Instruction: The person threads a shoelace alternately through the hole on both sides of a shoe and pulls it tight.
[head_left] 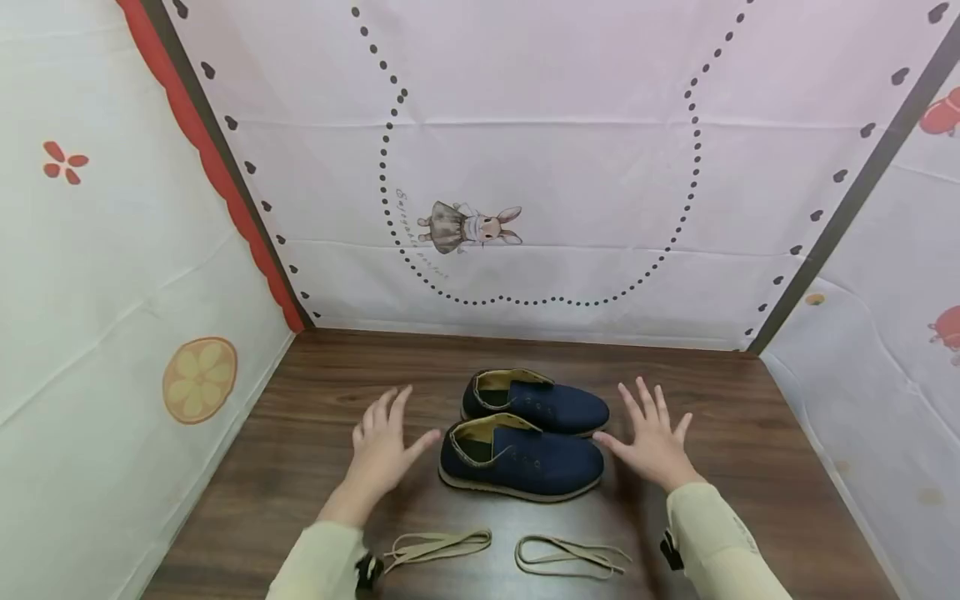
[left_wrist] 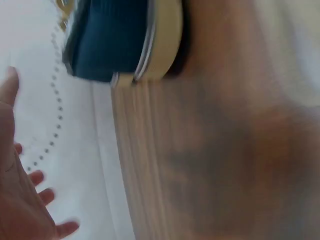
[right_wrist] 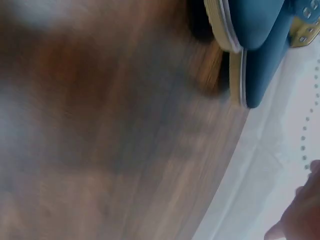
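Observation:
Two navy shoes lie side by side on the wooden table, toes pointing right in the head view: a nearer shoe (head_left: 540, 467) and a farther shoe (head_left: 570, 406). Both have tan linings and pale soles, with no laces in their eyelets. My left hand (head_left: 380, 450), fingers spread, is just left of the heels and holds nothing. Beyond the toes on the right, my right hand (head_left: 655, 442) is spread too, its thumb near the nearer shoe's toe. In the left wrist view the heel of a shoe (left_wrist: 110, 40) shows; the right wrist view shows both toes, including one shoe (right_wrist: 257, 22).
Two folded beige shoelaces lie in front of the shoes, a left shoelace (head_left: 442, 546) and a right shoelace (head_left: 566, 554). Printed white cloth walls (head_left: 540, 183) enclose the brown wooden table (head_left: 750, 467) at the back and both sides.

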